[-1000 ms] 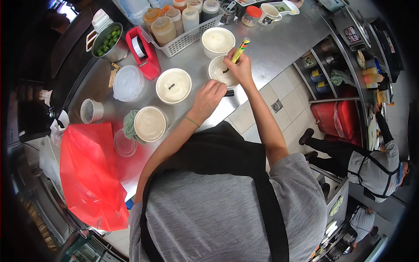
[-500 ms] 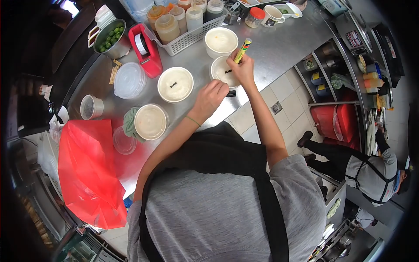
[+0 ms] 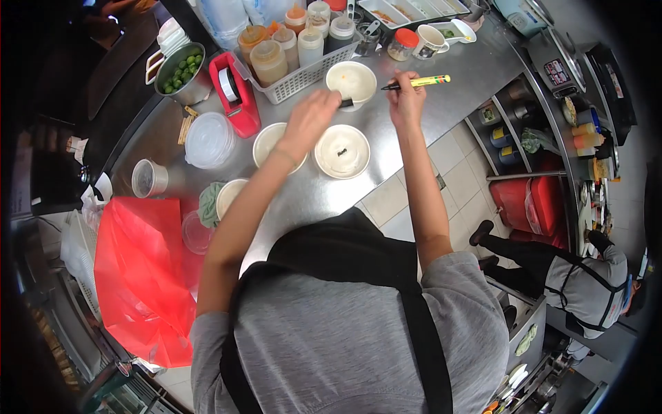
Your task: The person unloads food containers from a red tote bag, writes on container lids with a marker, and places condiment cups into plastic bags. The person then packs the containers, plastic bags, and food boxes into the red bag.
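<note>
My right hand pinches a yellow marker pen, its black tip bare and pointing left. Black marker cap sticks out from the fingers of my left hand, beside the far lidded tub. Nearer to me stands a second tub, with black writing on its lid. A third tub is partly covered by my left hand and wrist. Further left, my left forearm hides part of another tub, with a green cloth against it.
A basket of squeeze bottles, a red tape dispenser and a pot of green limes line the back. Stacked clear lids and a red plastic bag lie left. Another person stands at the right.
My right hand has lifted the marker off the written lid and moved right. My left hand has gone up and left with the cap, toward the far tub. The written tub now sits closer to me.
</note>
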`<state>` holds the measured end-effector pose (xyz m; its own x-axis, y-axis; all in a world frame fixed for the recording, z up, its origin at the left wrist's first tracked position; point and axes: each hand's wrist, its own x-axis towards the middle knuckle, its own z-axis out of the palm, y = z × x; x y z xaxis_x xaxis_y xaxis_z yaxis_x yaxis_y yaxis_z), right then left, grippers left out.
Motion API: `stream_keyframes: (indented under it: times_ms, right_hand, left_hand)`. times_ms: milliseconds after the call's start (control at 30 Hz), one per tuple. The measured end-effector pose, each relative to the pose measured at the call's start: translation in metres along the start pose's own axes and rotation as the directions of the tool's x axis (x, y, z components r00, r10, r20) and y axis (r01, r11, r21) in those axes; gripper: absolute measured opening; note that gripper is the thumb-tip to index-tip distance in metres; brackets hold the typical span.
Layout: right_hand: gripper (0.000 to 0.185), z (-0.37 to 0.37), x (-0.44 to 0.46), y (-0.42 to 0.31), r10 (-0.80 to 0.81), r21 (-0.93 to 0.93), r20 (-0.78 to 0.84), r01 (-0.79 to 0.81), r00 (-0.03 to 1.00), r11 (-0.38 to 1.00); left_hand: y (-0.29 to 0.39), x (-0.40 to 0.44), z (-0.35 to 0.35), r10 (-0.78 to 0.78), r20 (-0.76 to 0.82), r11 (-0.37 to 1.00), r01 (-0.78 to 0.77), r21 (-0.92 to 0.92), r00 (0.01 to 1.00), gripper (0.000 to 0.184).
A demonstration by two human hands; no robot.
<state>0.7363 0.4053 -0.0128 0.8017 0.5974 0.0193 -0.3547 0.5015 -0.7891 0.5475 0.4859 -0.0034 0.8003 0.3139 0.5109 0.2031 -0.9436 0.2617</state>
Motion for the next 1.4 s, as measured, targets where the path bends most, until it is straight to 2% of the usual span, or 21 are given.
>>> stream_keyframes:
  times_ms: [33,100,167,233,300,400,467,500,567,633,833,967,1033,1400]
  right_hand:
    - [0.018,0.003,0.001,0.005,-0.008,0.003,0.005,0.008,1.000,1.000]
    - [0.017,0.007,0.003,0.017,0.038,-0.015,0.003,-0.038,0.999,0.999]
    - [0.016,0.008,0.006,0.026,0.055,-0.033,-0.005,-0.055,0.998,0.998]
    - [0.016,0.005,0.011,0.035,0.103,-0.101,0.016,-0.101,0.995,0.990]
    - [0.016,0.004,0.020,0.039,0.086,-0.136,0.023,-0.082,0.996,0.987]
    - [0.017,0.007,0.032,0.040,0.064,-0.247,0.091,-0.040,0.994,0.968]
    - [0.018,0.014,0.039,0.039,0.041,-0.459,0.237,0.075,0.971,0.885]
    - [0.019,0.018,0.041,0.041,0.034,-0.488,0.316,0.131,0.948,0.863]
    - [0.019,0.024,0.045,0.047,0.082,-0.514,0.428,0.168,0.900,0.841]
    - [0.021,0.023,0.047,0.051,0.121,-0.531,0.438,0.147,0.891,0.834]
    - [0.020,0.015,0.053,0.069,0.050,-0.586,0.500,0.296,0.865,0.754]
    - [0.019,0.016,0.051,0.066,0.103,-0.617,0.427,0.207,0.898,0.759]
    - [0.017,0.015,0.052,0.068,0.002,-0.626,0.456,0.320,0.890,0.711]
    - [0.017,0.017,0.048,0.065,-0.025,-0.683,0.435,0.348,0.900,0.643]
  left_hand:
    - [-0.015,0.008,0.012,0.006,-0.006,1.000,-0.006,0.004,1.000,0.008]
    - [-0.037,0.023,0.025,0.175,-0.035,0.981,-0.172,0.090,0.984,0.008]
    - [-0.040,0.030,0.027,0.171,-0.017,0.980,-0.168,0.110,0.985,0.008]
    - [-0.036,0.031,0.027,0.162,0.079,0.984,-0.166,0.057,0.984,0.009]
    - [-0.025,0.031,0.028,0.188,0.081,0.979,-0.193,0.059,0.979,0.008]
    - [-0.006,0.023,0.038,0.060,0.124,0.995,-0.049,-0.090,0.990,0.012]
    - [0.001,0.018,0.040,0.026,0.075,0.994,-0.017,-0.111,0.997,0.013]
    - [0.003,0.016,0.040,-0.010,0.025,0.991,0.013,-0.136,1.000,0.014]
    - [0.006,0.014,0.040,-0.019,0.037,0.992,0.023,-0.120,0.999,0.015]
    - [0.009,0.012,0.040,-0.044,0.022,0.996,0.045,-0.081,0.999,0.015]
    - [0.011,0.014,0.038,-0.064,0.010,0.998,0.064,-0.011,0.998,0.009]
    - [0.010,0.013,0.041,-0.074,0.000,0.997,0.074,-0.022,0.997,0.009]
    - [0.009,0.013,0.041,-0.066,-0.004,0.997,0.065,-0.050,0.998,0.009]
    - [0.008,0.012,0.042,-0.067,-0.009,0.995,0.066,-0.072,0.998,0.010]
